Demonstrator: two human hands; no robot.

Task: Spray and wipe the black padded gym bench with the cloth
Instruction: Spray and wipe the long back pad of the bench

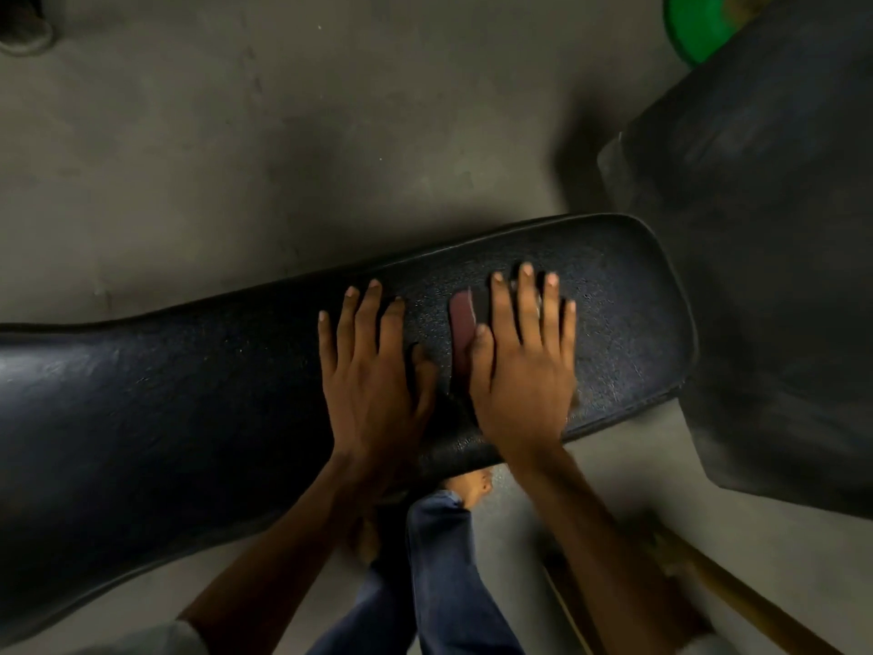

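The black padded gym bench (pixel 189 394) runs across the view from the left edge to a rounded end at the right, its surface speckled with fine droplets around the hands. My left hand (pixel 368 371) lies flat on the pad with fingers spread, holding nothing. My right hand (pixel 524 366) presses flat on a folded dark red cloth (pixel 463 323), which shows only beside the thumb and index finger; the rest is hidden under the palm. No spray bottle is in view.
A second black padded piece (pixel 779 276) stands close at the right, just past the bench's end. A green round object (pixel 694 26) sits at the top right. Grey concrete floor (pixel 283 134) lies beyond the bench. My jeans leg (pixel 439 574) and bare foot (pixel 472 486) are below it.
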